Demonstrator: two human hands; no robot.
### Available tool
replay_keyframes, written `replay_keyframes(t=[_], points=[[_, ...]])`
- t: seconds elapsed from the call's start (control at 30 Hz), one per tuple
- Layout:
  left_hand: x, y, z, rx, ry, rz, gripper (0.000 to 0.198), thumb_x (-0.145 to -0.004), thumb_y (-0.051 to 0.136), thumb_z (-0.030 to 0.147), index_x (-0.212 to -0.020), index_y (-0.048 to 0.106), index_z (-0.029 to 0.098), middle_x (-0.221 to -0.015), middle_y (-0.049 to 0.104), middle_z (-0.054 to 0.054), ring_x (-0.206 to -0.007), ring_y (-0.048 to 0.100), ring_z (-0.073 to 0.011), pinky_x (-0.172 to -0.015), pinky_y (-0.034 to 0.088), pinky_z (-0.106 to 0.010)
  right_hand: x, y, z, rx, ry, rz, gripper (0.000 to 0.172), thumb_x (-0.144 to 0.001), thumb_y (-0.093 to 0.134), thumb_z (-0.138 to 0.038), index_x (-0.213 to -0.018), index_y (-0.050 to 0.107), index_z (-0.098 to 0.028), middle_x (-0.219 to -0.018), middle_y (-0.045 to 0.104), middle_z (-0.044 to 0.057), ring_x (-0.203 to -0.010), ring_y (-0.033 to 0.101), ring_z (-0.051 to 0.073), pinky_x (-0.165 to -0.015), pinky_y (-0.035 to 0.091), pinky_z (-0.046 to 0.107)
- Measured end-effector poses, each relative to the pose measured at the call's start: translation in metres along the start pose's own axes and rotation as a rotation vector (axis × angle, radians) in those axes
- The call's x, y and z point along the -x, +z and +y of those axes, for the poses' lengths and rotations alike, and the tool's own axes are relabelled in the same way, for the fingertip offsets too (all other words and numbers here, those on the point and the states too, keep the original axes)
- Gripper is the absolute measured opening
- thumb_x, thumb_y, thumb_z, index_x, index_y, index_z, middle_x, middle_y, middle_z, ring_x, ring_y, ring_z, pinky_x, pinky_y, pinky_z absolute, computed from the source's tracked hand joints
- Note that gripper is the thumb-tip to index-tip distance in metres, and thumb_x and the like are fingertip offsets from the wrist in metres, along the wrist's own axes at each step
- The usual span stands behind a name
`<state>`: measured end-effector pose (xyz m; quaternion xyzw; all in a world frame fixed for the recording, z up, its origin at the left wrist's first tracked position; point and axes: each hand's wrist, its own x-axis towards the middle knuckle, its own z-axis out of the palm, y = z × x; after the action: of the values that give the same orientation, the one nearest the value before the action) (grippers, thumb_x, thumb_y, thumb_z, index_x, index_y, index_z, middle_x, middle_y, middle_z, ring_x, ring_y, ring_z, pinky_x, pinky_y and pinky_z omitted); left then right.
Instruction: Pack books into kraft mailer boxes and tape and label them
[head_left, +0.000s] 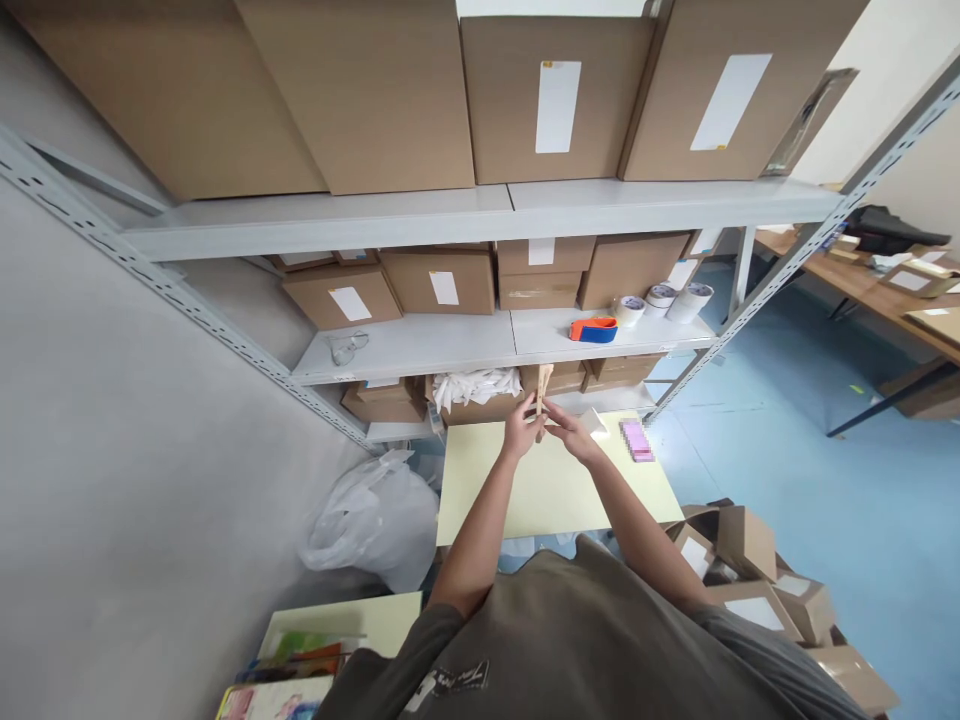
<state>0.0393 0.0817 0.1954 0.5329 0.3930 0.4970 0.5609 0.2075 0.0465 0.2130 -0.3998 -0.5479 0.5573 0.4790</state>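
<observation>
A thin, upright, light wood-coloured piece (544, 382) stands above the cream table, seen nearly edge-on; its exact kind cannot be made out. On its left side, my left hand (523, 428) is closed with the fingertips pressed against it. My right hand (571, 432) grips its other side with bent fingers. Just beyond the right hand lies a small white item (595, 424), partly hidden by that hand. Further right on the table (480, 490) is a blurred pink and purple flat item (637, 440).
A metal shelf rack (420, 340) faces me, holding cardboard boxes (555, 100), tape rolls (628, 310), an orange-and-blue tape dispenser (593, 330), clear glasses (346, 347) and white cloth (476, 387). A white plastic bag (371, 520) sits left; cardboard boxes (746, 545) are piled right.
</observation>
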Motion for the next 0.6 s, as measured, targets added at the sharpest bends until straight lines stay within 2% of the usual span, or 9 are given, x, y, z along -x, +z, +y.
replay_keyframes(t=[0.07, 0.17, 0.23, 0.27, 0.33, 0.4, 0.5, 0.6], points=[[-0.003, -0.009, 0.001, 0.062, -0.019, 0.047, 0.082, -0.08, 0.088, 0.032, -0.156, 0.059, 0.022, -0.142, 0.071, -0.013, -0.125, 0.07, -0.0309, -0.108, 0.057, -0.045, -0.004, -0.002, 0.003, 0.067, -0.022, 0.03, 0.057, -0.084, 0.073, -0.038, -0.141, 0.07, -0.036, -0.155, 0.063, 0.001, -0.152, 0.047, 0.03, -0.122, 0.042, 0.049], [-0.007, -0.036, 0.002, 0.187, -0.031, 0.086, 0.076, -0.077, 0.088, 0.034, -0.148, 0.066, 0.019, -0.141, 0.072, -0.013, -0.129, 0.067, -0.0304, -0.107, 0.056, -0.042, -0.011, -0.014, 0.009, 0.171, -0.034, 0.299, 0.062, -0.081, 0.076, -0.042, -0.142, 0.069, -0.033, -0.157, 0.06, 0.006, -0.153, 0.044, 0.033, -0.124, 0.039, 0.055], [-0.007, -0.054, 0.0, 0.251, -0.063, 0.103, 0.074, -0.075, 0.09, 0.035, -0.144, 0.068, 0.019, -0.139, 0.073, -0.014, -0.126, 0.069, -0.0297, -0.102, 0.057, -0.039, -0.016, -0.021, 0.014, 0.126, 0.047, 0.443, 0.069, -0.077, 0.081, -0.043, -0.143, 0.066, -0.032, -0.153, 0.062, 0.01, -0.145, 0.052, 0.036, -0.117, 0.047, 0.057], [-0.006, -0.061, -0.003, 0.271, -0.09, 0.114, 0.078, -0.073, 0.091, 0.035, -0.145, 0.066, 0.02, -0.137, 0.073, -0.014, -0.122, 0.071, -0.029, -0.099, 0.058, -0.038, -0.018, -0.024, 0.017, 0.064, 0.105, 0.452, 0.072, -0.074, 0.083, -0.042, -0.142, 0.065, -0.031, -0.147, 0.066, 0.011, -0.137, 0.059, 0.036, -0.111, 0.052, 0.057], [-0.004, -0.071, -0.009, 0.299, -0.143, 0.137, 0.089, -0.071, 0.093, 0.034, -0.153, 0.06, 0.023, -0.136, 0.074, -0.014, -0.113, 0.073, -0.0273, -0.092, 0.059, -0.037, -0.022, -0.024, 0.021, -0.077, 0.206, 0.379, 0.07, -0.068, 0.088, -0.04, -0.134, 0.069, -0.028, -0.125, 0.075, 0.011, -0.117, 0.07, 0.034, -0.099, 0.059, 0.054], [-0.001, -0.077, -0.015, 0.313, -0.172, 0.155, 0.094, -0.069, 0.094, 0.033, -0.156, 0.057, 0.025, -0.138, 0.073, -0.015, -0.113, 0.073, -0.0275, -0.091, 0.059, -0.036, -0.024, -0.02, 0.023, -0.164, 0.25, 0.298, 0.059, -0.065, 0.089, -0.038, -0.121, 0.073, -0.026, -0.104, 0.078, 0.007, -0.101, 0.073, 0.03, -0.091, 0.06, 0.05], [0.004, -0.086, -0.024, 0.289, -0.205, 0.141, 0.083, -0.073, 0.091, 0.036, -0.15, 0.064, 0.023, -0.142, 0.07, -0.016, -0.121, 0.069, -0.0298, -0.094, 0.057, -0.037, -0.03, -0.012, 0.027, -0.187, 0.249, 0.282, 0.048, -0.065, 0.088, -0.041, -0.108, 0.075, -0.025, -0.092, 0.077, 0.003, -0.093, 0.071, 0.026, -0.086, 0.059, 0.045], [0.008, -0.101, -0.035, 0.24, -0.261, 0.086, 0.08, -0.076, 0.086, 0.033, -0.152, 0.063, 0.025, -0.141, 0.07, -0.014, -0.118, 0.07, -0.0285, -0.093, 0.057, -0.037, -0.039, -0.004, 0.039, -0.168, 0.265, 0.304, 0.047, -0.066, 0.085, -0.047, -0.107, 0.075, -0.026, -0.09, 0.076, 0.002, -0.093, 0.07, 0.025, -0.083, 0.057, 0.041]])
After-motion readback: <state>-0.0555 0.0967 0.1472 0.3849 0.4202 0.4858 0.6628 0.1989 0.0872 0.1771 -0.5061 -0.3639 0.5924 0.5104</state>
